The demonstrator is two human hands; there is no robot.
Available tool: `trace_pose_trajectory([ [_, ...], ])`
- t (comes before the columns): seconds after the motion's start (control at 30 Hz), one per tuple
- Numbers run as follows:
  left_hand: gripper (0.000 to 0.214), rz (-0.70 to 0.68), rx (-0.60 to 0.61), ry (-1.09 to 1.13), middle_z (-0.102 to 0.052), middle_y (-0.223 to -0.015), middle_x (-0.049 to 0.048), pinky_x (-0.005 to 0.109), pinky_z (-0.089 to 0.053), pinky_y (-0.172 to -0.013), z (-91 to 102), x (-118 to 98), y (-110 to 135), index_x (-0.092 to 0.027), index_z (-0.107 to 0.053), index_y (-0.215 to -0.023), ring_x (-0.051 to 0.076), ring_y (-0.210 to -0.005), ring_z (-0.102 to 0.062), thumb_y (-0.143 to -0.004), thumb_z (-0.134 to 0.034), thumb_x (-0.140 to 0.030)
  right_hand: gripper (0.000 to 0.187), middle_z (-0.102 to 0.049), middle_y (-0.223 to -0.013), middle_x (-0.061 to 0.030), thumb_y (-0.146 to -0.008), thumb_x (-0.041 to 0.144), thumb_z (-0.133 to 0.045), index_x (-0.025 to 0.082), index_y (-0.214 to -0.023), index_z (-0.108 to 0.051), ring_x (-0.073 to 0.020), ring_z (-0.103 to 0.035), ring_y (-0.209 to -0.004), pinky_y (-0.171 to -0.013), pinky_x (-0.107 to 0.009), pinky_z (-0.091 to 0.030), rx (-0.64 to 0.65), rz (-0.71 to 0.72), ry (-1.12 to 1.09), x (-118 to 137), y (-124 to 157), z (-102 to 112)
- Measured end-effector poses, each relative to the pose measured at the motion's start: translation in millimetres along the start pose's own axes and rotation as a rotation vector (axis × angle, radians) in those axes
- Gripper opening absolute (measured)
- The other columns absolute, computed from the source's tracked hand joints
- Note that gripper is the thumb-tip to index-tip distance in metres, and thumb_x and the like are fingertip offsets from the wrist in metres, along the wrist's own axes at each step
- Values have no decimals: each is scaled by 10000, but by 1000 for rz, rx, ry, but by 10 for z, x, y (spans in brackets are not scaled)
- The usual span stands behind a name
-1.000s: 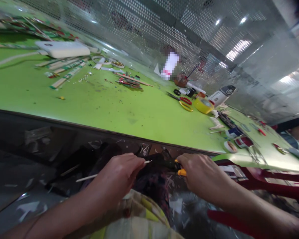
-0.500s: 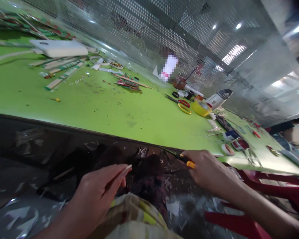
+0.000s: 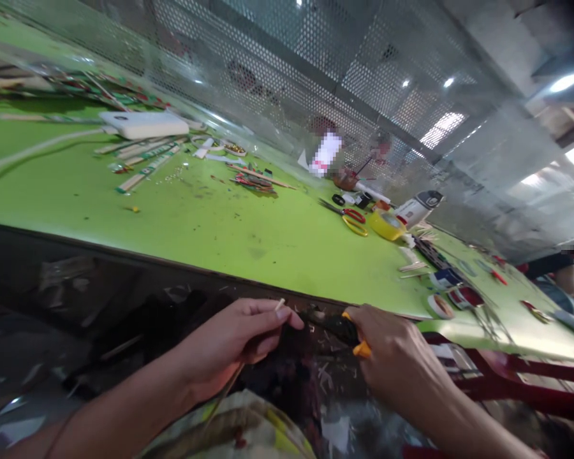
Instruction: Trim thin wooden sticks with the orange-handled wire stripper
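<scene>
Pinched in the fingers of my left hand [image 3: 242, 341] is a thin pale stick [image 3: 280, 304], its tip poking up above the thumb. What looks like the stick's lower part trails down over my patterned clothing. My right hand [image 3: 390, 354] is wrapped round a cutting tool with orange-and-black handles [image 3: 349, 330]. The tool's dark head points left toward my left fingertips, with a small gap between; its jaws are too dark to make out. Both hands are in front of the edge of the green table [image 3: 229, 245], above my lap.
On the table lie scissors [image 3: 347, 215], yellow tape [image 3: 386, 225], a white power bank-like block [image 3: 146, 123] with a cable, flat wooden sticks [image 3: 148, 167] and small jars [image 3: 465, 297]. A perforated metal panel [image 3: 277, 76] stands behind. Red chairs [image 3: 511, 376] are at right.
My left hand has moved right and up, bringing the stick closer to the tool. My right hand, still gripping the tool, has dropped slightly. The view has shifted a little.
</scene>
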State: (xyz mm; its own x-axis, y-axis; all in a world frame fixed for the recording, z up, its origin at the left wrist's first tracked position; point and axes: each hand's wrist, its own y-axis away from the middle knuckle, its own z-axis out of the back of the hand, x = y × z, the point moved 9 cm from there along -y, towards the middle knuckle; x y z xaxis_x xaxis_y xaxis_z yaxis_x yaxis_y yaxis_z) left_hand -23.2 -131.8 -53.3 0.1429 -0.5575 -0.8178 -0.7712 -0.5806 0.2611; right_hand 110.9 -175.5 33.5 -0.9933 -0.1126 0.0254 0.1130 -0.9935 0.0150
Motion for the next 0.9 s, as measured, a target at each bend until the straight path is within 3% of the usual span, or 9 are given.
trace_pose_trajectory([
  [0.2,288,0,56,76,-518,-655,-6,214,-160,-495,-103,-28,-1,-128,-607,-772,71,-542,-287,-857,-598,-403,331,-551,-771,-59,-749,0,-398,125,-976,-605,-213,-492,-721,-641,-327,-355,-182,145,259,133,33,132],
  [0.43,315,-10,67,68,-487,-640,-9,211,-176,-514,-77,-17,20,-119,-569,-693,74,-549,-265,-859,-594,-386,380,-554,-797,-87,-739,0,-419,52,-1082,-574,-230,-475,-744,-661,-350,-373,-215,278,388,259,9,229],
  [0.63,361,-29,77,64,-471,-614,-13,215,-165,-506,-90,-60,-24,-117,-588,-680,73,-530,-246,-852,-592,-435,344,-544,-757,-69,-766,13,-413,77,-1058,-585,-217,-475,-712,-629,-336,-369,-278,273,325,211,-53,235],
  [0.77,320,-99,62,65,-517,-630,3,205,-173,-502,-105,-295,-63,-108,-652,-778,63,-527,-275,-847,-611,-418,342,-546,-747,-63,-724,21,-429,91,-1018,-588,-212,-500,-705,-615,-321,-390,-380,306,169,180,-159,321],
  [0.9,273,-193,47,83,-526,-652,6,182,-205,-497,-113,-742,-191,-111,-629,-738,53,-540,-335,-823,-658,-369,311,-568,-751,-60,-708,44,-459,109,-980,-594,-200,-536,-698,-616,-302,-411,-473,290,34,70,-422,506],
])
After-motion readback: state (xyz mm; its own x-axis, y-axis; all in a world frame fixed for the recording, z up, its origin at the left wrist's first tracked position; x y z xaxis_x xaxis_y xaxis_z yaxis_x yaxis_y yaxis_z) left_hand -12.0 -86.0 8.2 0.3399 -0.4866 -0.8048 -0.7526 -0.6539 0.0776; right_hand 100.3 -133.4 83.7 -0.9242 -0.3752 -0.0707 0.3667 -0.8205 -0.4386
